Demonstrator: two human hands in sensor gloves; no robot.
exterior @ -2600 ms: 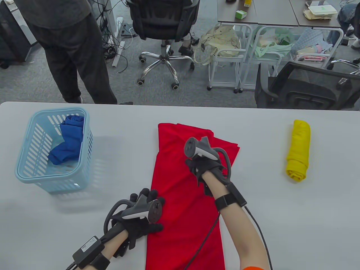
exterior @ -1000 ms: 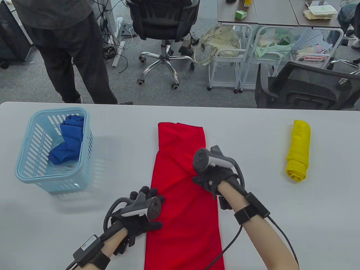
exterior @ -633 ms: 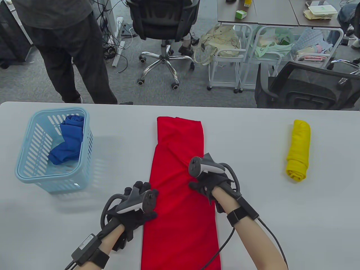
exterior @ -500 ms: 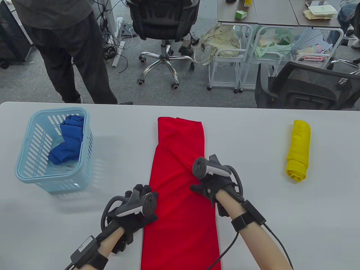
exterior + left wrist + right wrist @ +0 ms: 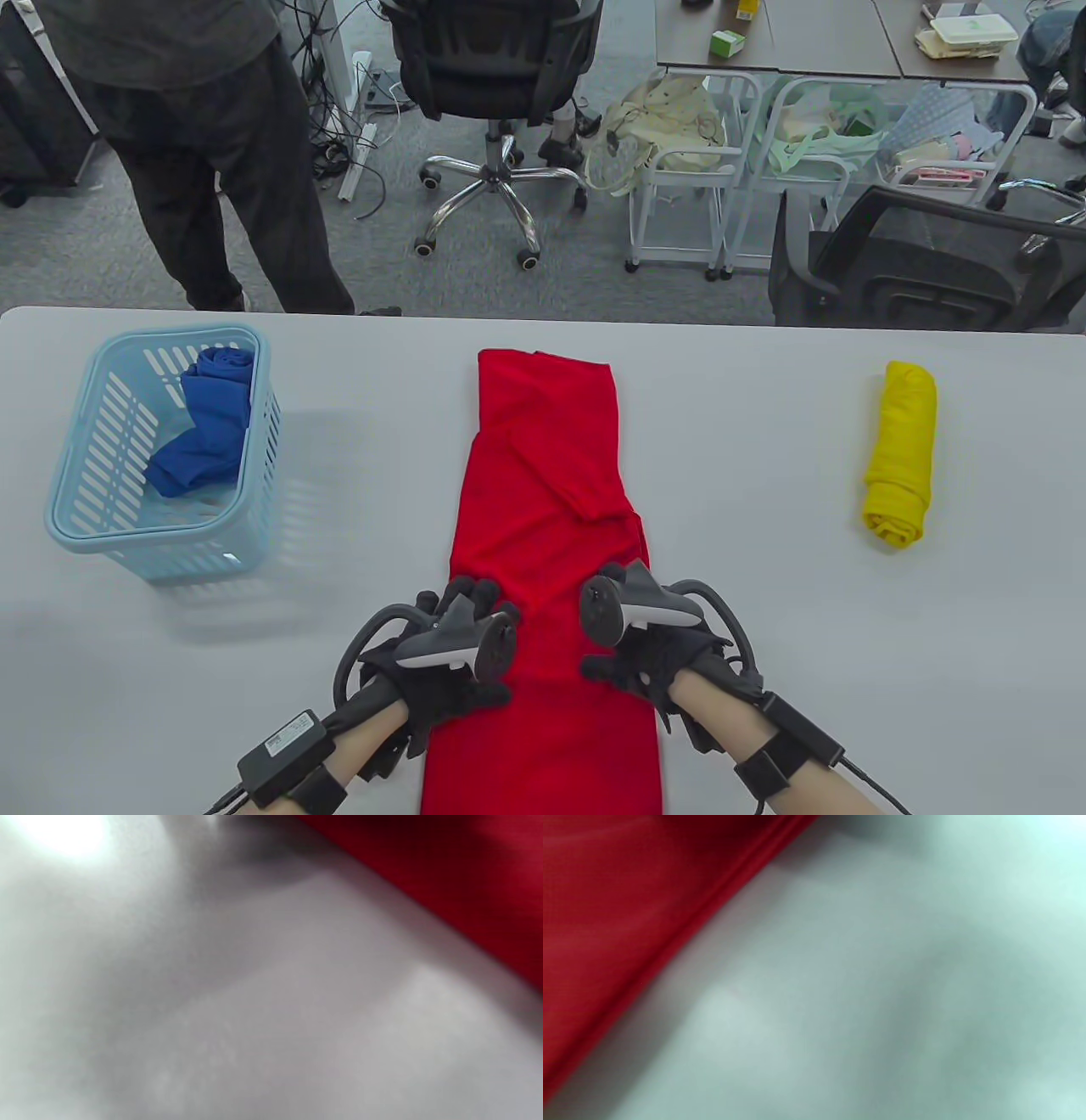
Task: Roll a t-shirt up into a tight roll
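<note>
On the left hand [image 5: 454, 671] the dark gloved fingertips [image 5: 475, 592] lie forward over the left edge of the folded red t-shirt [image 5: 543, 543]. Whether they press flat or pinch cloth cannot be told, since the tracker hides the palm. The right hand [image 5: 653, 658] rests on the shirt's right edge; its fingers are hidden too, so their state cannot be told either.

The shirt lies as a long narrow strip down the middle of the white table [image 5: 848, 645], its near end running off the view's bottom edge. A sleeve flap lies folded over near the middle.

Judging from this, the step in hand is squaring the strip before rolling. To do it well, both hands should smooth the edges parallel, flatten that flap, then start at one end with a small, firm first turn.

A rolled yellow shirt [image 5: 899, 454] lies well apart on the right. A light blue basket [image 5: 72, 509] with a blue garment [image 5: 204, 424] in it stands on the left.
</note>
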